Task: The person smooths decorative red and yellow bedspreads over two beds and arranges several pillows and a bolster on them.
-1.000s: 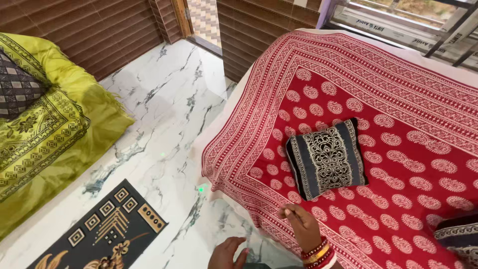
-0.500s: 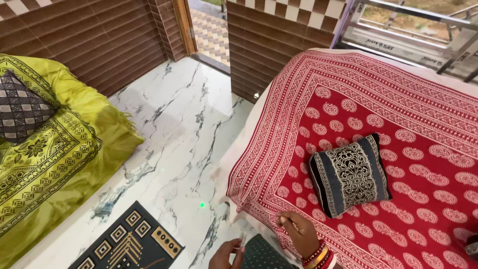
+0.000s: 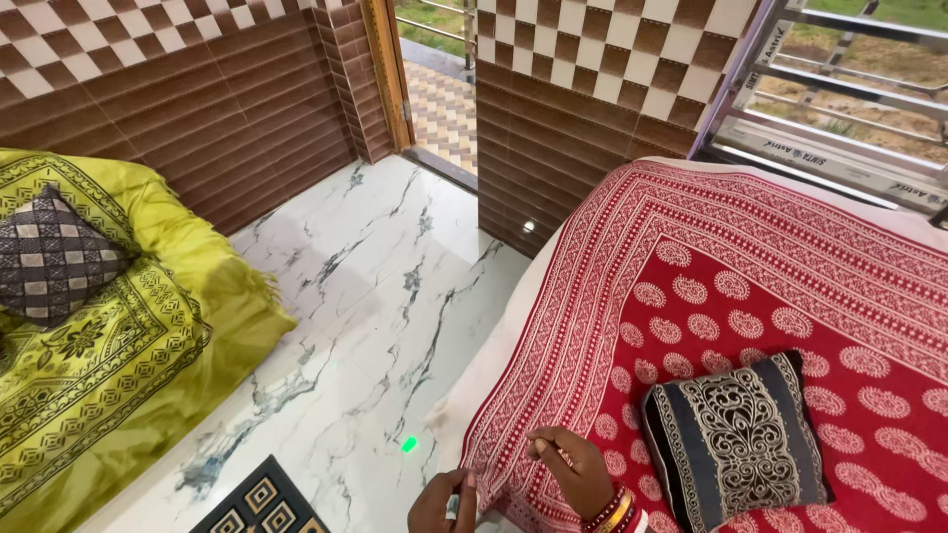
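Across the right side lay the red patterned bedspread (image 3: 750,296), whose near edge the right hand (image 3: 571,472) pinched with curled fingers. Left of it the marble floor (image 3: 365,296) separated a yellow-green covered bed (image 3: 109,345). Beside the hand rested a dark embroidered cushion (image 3: 736,439); the left hand (image 3: 441,501) pinched something small, unclear.

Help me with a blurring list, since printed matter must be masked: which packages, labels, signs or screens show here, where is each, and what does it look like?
Printed strip: runs along the window frame's lower rail at upper right, above the red bedspread; long, narrow, pale with dark lettering.
Printed strip: runs up the frame's left upright; same pale look.
No packages or screens show; neither the left hand nor the right hand is near a label.
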